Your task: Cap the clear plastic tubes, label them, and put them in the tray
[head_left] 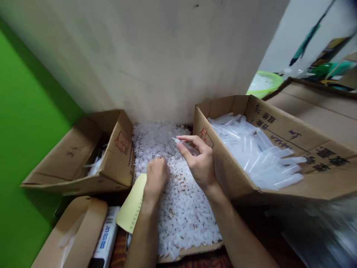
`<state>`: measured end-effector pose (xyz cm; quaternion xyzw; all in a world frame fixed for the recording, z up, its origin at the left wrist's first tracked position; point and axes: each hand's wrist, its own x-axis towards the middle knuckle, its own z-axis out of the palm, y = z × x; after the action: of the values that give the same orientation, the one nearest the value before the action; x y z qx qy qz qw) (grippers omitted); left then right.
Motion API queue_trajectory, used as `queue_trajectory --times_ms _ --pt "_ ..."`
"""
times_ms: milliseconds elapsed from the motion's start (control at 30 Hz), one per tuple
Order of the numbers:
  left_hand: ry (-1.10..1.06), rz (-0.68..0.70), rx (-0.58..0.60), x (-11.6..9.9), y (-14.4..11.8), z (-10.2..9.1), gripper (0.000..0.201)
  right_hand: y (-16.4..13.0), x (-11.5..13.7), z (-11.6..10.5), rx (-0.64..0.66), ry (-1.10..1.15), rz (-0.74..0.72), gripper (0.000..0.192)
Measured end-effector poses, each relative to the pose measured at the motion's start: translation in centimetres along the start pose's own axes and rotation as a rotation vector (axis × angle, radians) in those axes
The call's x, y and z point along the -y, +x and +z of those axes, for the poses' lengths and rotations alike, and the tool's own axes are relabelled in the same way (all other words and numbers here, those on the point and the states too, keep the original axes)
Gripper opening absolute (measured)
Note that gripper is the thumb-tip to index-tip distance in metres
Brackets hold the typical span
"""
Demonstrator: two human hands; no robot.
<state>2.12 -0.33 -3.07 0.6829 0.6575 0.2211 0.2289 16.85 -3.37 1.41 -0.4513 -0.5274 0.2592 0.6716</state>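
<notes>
A heap of small white plastic caps (181,208) fills the low tray in front of me. My left hand (156,175) is curled shut and dug into the heap; whether it holds caps is hidden. My right hand (198,160) hovers just above the heap and pinches a clear plastic tube (185,145) between thumb and fingers. The tube points left, its tip near the heap's far part. A cardboard box (279,130) at the right holds several more clear tubes (259,152), lying loosely.
Left of the heap stands a tilted cardboard box (83,156) with a few pale pieces inside. A yellow paper sheet (132,204) lies by my left forearm. A white wall (145,56) rises behind; a green surface (25,130) runs along the left. Another carton (320,104) sits far right.
</notes>
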Motion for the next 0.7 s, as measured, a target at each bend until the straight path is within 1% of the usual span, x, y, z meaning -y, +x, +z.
queue_trajectory --times_ms 133,267,300,333,400,467,533,633,700 --pt "-0.282 0.060 -0.082 0.2 1.0 -1.3 0.011 0.2 -0.3 -0.1 -0.008 -0.073 0.028 0.013" --pt "-0.610 0.123 -0.191 -0.8 1.4 -2.8 0.034 0.3 -0.6 -0.2 0.036 -0.136 -0.018 0.008" --pt "-0.702 0.135 -0.200 -1.1 1.4 -3.0 0.036 0.3 -0.6 -0.2 0.049 -0.140 -0.029 0.008" --pt "-0.808 0.142 -0.194 -1.5 1.2 -3.1 0.036 0.2 -0.6 -0.1 0.060 -0.141 -0.033 0.008" --pt "-1.027 0.146 -0.146 -2.1 0.9 -3.2 0.033 0.1 -0.6 0.1 0.073 -0.133 -0.026 0.008" --pt "-1.190 0.146 -0.105 -2.6 0.6 -3.2 0.032 0.0 -0.6 0.2 0.078 -0.114 -0.017 0.008" --pt "-1.233 0.151 -0.112 -2.8 0.4 -3.3 0.032 0.0 -0.6 0.2 0.098 -0.079 -0.029 0.009" --pt "-1.243 0.168 -0.129 -2.6 0.4 -3.4 0.030 0.0 -0.6 0.0 0.177 -0.018 -0.052 0.013" --pt "-1.224 0.209 -0.102 -2.3 0.4 -3.6 0.025 0.0 -0.6 -0.1 0.189 0.031 -0.006 0.012"
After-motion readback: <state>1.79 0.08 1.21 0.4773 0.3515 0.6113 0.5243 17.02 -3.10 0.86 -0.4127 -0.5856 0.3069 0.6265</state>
